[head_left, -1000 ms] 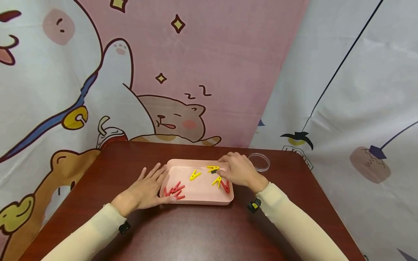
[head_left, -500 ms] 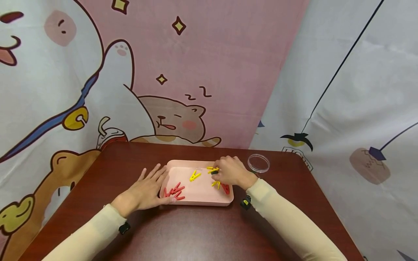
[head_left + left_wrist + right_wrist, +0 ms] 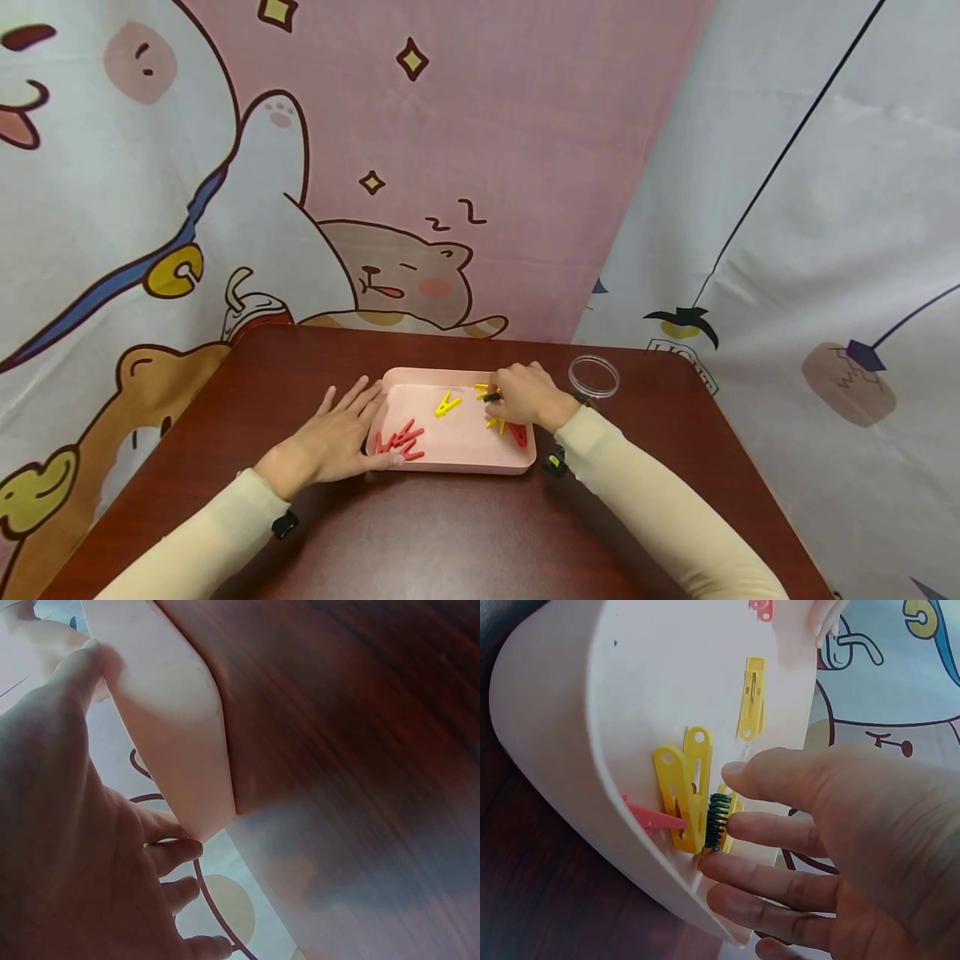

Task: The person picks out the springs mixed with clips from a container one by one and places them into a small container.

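A pale pink tray (image 3: 457, 457) on the table holds several clothespins. My left hand (image 3: 330, 437) lies with fingers spread against its left rim, thumb at the front corner; in the left wrist view the fingertips touch the tray wall (image 3: 176, 742). Over the tray's right side is my right hand (image 3: 528, 396). Its fingertips are right at a small dark green coil spring (image 3: 718, 823), with a gap between thumb and index finger. Beside the spring are yellow clothespins (image 3: 679, 799) and a red clothespin (image 3: 654, 818). Another yellow clothespin (image 3: 447, 405) lies mid-tray, and red clothespins (image 3: 406, 435) sit front left.
A clear round dish (image 3: 594, 377) stands on the dark brown table (image 3: 465, 533), just right of the tray's back corner. Behind the table hangs a cartoon-printed cloth (image 3: 525, 167).
My right hand has moved left and slightly lower over the tray, closing in on the spring. My left hand has stayed at the tray's left rim. The clothespins look unmoved.
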The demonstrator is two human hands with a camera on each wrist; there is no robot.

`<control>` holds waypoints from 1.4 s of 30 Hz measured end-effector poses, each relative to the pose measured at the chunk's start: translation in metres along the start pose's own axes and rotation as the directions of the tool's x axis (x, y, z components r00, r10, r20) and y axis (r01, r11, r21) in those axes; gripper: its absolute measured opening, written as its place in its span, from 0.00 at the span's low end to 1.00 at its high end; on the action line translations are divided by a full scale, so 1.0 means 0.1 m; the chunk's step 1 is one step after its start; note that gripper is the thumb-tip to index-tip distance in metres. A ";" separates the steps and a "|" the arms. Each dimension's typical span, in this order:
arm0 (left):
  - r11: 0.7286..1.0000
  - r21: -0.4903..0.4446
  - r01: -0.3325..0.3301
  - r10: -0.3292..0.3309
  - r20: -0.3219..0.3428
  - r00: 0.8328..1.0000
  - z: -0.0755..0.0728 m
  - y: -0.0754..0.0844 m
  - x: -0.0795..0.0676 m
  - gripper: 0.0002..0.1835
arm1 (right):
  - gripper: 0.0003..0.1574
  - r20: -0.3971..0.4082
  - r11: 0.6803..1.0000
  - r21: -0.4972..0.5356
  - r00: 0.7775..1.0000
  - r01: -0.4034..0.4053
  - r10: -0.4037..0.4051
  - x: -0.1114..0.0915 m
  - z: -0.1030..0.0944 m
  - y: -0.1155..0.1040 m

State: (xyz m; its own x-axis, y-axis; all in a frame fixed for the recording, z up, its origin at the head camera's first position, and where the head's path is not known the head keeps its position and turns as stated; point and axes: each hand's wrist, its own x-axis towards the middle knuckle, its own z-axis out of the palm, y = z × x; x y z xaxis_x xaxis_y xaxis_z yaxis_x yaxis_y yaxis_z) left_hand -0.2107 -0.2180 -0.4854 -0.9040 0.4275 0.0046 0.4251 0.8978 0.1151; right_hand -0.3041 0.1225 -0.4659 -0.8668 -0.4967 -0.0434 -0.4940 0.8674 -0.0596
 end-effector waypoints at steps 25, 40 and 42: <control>1.000 0.014 0.006 -0.006 0.021 1.000 0.01 0.01 0.00 0.66 | 0.13 -0.023 0.992 -0.027 0.992 0.119 -0.120 0.14 0.09 -0.08; 1.000 0.010 0.014 -0.014 0.016 1.000 0.00 0.03 0.00 0.63 | 0.09 -0.053 0.993 -0.022 0.991 0.119 -0.120 0.13 0.09 -0.08; 1.000 0.011 0.013 -0.013 0.015 1.000 0.00 0.03 0.00 0.63 | 0.09 -0.051 0.993 -0.017 0.992 0.117 -0.117 0.13 0.09 -0.07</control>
State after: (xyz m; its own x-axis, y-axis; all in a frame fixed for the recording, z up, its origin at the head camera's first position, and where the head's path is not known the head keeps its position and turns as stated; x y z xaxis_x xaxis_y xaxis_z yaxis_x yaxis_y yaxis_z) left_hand -0.2098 -0.2153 -0.4852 -0.9088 0.4171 -0.0121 0.4137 0.9045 0.1038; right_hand -0.3111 0.1096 -0.4751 -0.8052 -0.5929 0.0152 -0.5928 0.8039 -0.0474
